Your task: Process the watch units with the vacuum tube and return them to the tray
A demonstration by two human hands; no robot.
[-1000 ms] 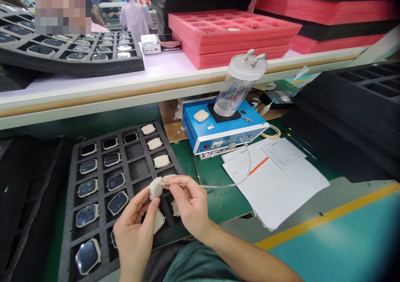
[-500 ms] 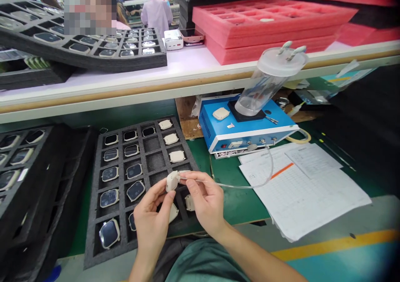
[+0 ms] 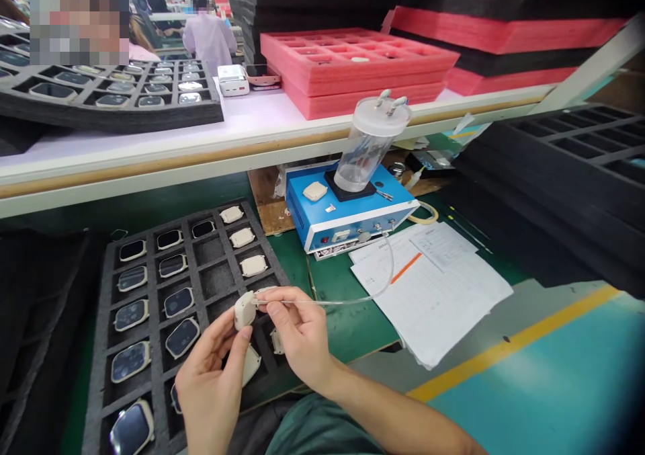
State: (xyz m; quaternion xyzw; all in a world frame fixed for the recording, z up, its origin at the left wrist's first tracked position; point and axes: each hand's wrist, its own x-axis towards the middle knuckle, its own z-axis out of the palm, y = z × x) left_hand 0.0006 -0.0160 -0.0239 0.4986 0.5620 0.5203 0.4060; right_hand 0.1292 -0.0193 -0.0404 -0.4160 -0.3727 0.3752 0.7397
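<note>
My left hand (image 3: 214, 367) pinches a cream smartwatch case (image 3: 245, 309) on edge between thumb and fingers, above a dark foam tray (image 3: 216, 277). Close beside it, my right hand (image 3: 299, 337) is closed on the end of a thin clear tube (image 3: 332, 302), whose tip meets the side of the case; the exact contact is too small to make out. The tube curves back to the front of a blue box (image 3: 353, 223). In the tray's pockets sit several watches, some with dark screens up, like this watch (image 3: 132, 314), others showing cream backs, like this case (image 3: 253, 265).
A clear cylinder (image 3: 367, 149) and another cream case (image 3: 315, 191) stand on the blue box. Papers (image 3: 453, 300) lie right of the tube. A white shelf (image 3: 151, 156) above carries red foam trays (image 3: 353, 65) and black trays of watches. Dark trays (image 3: 554, 173) are stacked at right; people sit behind.
The view has turned to the right, so the scene appears shifted left and more dark trays show at right. Both hands keep the same hold on the case and the tube.
</note>
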